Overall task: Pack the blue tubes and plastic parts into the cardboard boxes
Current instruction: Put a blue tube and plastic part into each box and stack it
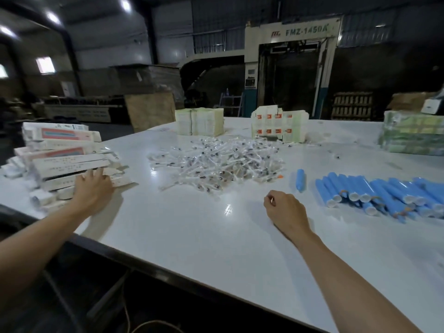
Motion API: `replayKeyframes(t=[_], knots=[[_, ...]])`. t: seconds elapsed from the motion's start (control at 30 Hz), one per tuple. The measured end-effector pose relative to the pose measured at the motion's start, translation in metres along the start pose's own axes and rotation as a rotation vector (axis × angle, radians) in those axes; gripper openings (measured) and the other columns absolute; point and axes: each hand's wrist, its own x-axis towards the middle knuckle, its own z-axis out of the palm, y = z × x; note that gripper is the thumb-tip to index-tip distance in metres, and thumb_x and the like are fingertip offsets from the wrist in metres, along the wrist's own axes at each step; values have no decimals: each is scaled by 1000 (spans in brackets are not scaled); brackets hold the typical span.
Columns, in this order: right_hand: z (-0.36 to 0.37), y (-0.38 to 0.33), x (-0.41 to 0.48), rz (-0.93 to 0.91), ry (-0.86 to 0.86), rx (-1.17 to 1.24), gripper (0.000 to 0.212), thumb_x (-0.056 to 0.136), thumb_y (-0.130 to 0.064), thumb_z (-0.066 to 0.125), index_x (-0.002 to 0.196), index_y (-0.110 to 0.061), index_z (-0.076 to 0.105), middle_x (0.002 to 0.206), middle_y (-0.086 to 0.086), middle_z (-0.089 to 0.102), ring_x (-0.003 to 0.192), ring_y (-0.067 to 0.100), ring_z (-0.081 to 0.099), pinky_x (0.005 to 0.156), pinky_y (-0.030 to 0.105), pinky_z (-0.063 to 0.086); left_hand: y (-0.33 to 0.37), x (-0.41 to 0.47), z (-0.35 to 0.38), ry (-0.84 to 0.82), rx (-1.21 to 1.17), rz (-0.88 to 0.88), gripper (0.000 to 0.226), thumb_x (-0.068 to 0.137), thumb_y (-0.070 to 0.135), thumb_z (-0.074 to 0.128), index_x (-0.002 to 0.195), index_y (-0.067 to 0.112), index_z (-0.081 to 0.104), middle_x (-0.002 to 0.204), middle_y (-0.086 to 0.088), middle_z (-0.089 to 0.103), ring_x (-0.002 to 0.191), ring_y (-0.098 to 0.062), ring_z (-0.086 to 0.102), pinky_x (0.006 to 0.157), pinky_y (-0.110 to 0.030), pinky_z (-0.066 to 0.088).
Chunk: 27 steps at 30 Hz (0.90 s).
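On the glossy white table (192, 236), flat long cardboard boxes (64, 164) are stacked loosely at 9 o'clock, a tangled heap of clear plastic parts (216, 164) lies at 12, and smooth blue tubes (384, 193) with white ends lie heaped at 3, one tube (300, 180) apart at their left. The left hand (92, 191) rests with fingers straight against the boxes; the right hand (286, 210) is curled over bare tabletop, and whether it pinches anything I cannot tell. Open white surface runs from the hands to the dark near edge (144, 263) at 6
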Motion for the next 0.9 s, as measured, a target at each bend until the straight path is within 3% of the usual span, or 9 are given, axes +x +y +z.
replayKeyframes(t=[0.1, 0.3, 0.43, 0.5, 0.6, 0.73, 0.83, 0.9], knots=[[-2, 1, -1, 0, -7, 8, 26, 104, -31, 49, 86, -17, 62, 75, 3, 64, 72, 29, 60, 64, 35, 41, -2, -7, -2, 78, 35, 45, 34, 106, 36, 57, 126, 10, 67, 126, -12, 59, 115, -32, 57, 89, -44, 47], [-4, 0, -4, 4, -22, 21, 26, 103, -29, 49, 84, -16, 61, 74, 3, 64, 72, 30, 59, 64, 35, 42, 6, -3, -26, -16, 68, 84, 45, 107, 51, 51, 133, 13, 53, 138, -5, 63, 129, -25, 59, 103, -36, 50], [-6, -1, -4, 13, -34, 29, 26, 103, -29, 49, 87, -16, 64, 76, 1, 64, 75, 30, 58, 67, 36, 44, 2, -4, -29, -34, 93, 202, 47, 111, 54, 41, 132, 13, 45, 138, -6, 64, 128, -27, 61, 104, -37, 50], [-6, -1, -4, 12, -31, 36, 25, 103, -29, 50, 87, -16, 64, 74, 0, 63, 74, 29, 58, 65, 35, 42, 0, -3, -33, -70, -20, 225, 51, 111, 54, 44, 135, 9, 42, 138, -10, 63, 126, -32, 64, 102, -43, 52], [-4, -1, -3, 11, -21, 32, 25, 103, -29, 49, 87, -16, 64, 75, -1, 63, 72, 27, 58, 63, 34, 39, 7, 3, -43, -156, -439, 209, 67, 100, 46, 71, 142, 6, 37, 143, -19, 52, 111, -40, 68, 94, -55, 55], [-2, 1, -2, 8, -30, 26, 25, 103, -29, 49, 88, -17, 65, 76, -1, 65, 73, 26, 59, 64, 34, 40, 33, 6, -77, -266, -684, 202, 108, 87, 47, 87, 166, 10, 23, 161, -19, 39, 134, -41, 56, 108, -52, 48], [-1, 0, -3, 1, -33, 29, 25, 103, -29, 49, 88, -18, 65, 76, -3, 65, 73, 25, 59, 64, 34, 39, 65, 5, -106, -263, -834, 254, 82, 85, 50, 87, 148, 13, 50, 129, -7, 55, 101, -27, 65, 83, -39, 54], [-2, 0, -3, 0, -33, 35, 25, 103, -29, 50, 87, -18, 65, 75, -4, 64, 72, 24, 59, 63, 33, 37, 92, 1, -124, -308, -1097, 265, 61, 86, 42, 88, 133, 21, 56, 114, -3, 66, 89, -22, 69, 69, -34, 53]])
